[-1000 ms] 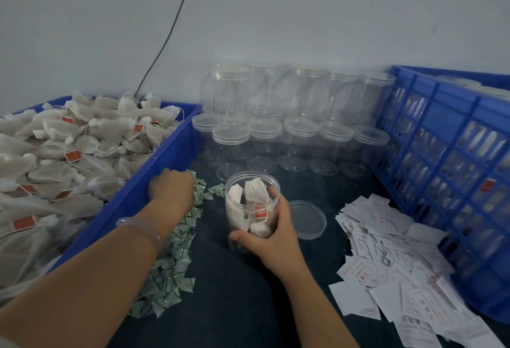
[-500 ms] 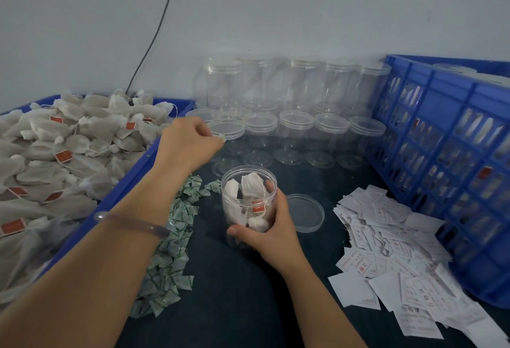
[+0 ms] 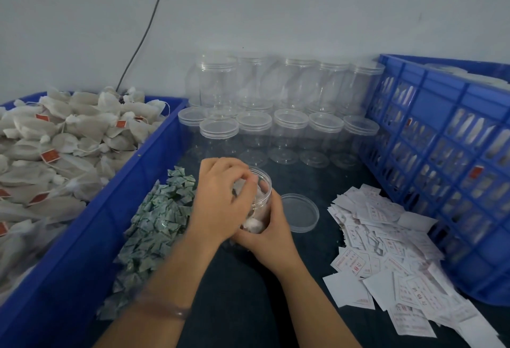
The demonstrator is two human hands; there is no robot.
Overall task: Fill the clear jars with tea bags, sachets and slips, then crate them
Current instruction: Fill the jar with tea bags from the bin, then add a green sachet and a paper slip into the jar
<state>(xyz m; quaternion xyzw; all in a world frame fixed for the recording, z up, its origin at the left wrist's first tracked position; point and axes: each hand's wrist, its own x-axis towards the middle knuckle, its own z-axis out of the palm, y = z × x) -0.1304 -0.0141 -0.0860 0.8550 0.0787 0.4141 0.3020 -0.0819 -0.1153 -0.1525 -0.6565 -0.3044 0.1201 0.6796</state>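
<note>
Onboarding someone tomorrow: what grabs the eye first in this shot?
Centre: both hands on one open clear jar, the right hand gripping it, the left hand over its mouth. Left, a blue bin heaped with tea bags. Right, a blue crate beside scattered white slips.

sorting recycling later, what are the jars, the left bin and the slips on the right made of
Clear round jars: likely thin glossy plastic, see-through with moulded rims. Solid blue bin of tea bags: smooth rigid plastic, by its sheen. White printed slips: matte paper, flat and creased.
</note>
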